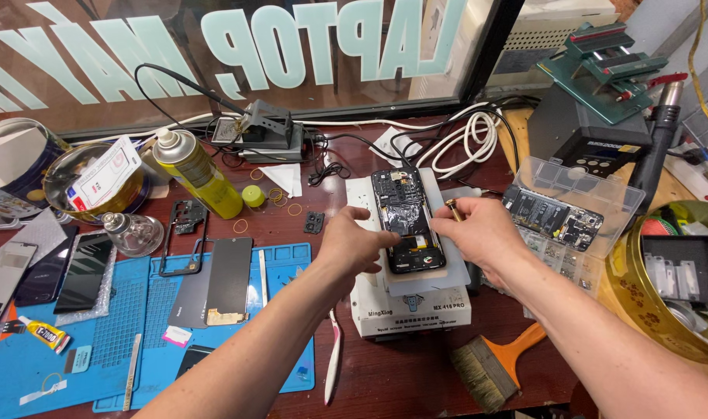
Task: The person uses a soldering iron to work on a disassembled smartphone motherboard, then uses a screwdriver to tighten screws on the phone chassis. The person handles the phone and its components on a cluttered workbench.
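An opened smartphone with its back removed lies on a white heating plate at the middle of the bench. My left hand rests against the phone's left lower edge, fingers curled on it. My right hand sits at the phone's right edge and pinches a thin tool with a brass-coloured tip. The phone's lower end is partly hidden by my fingers.
A blue work mat at the left holds a dark back cover, a phone frame and loose screens. A yellow spray can, a clear parts box, a brush, a gold tin and white cables surround the plate.
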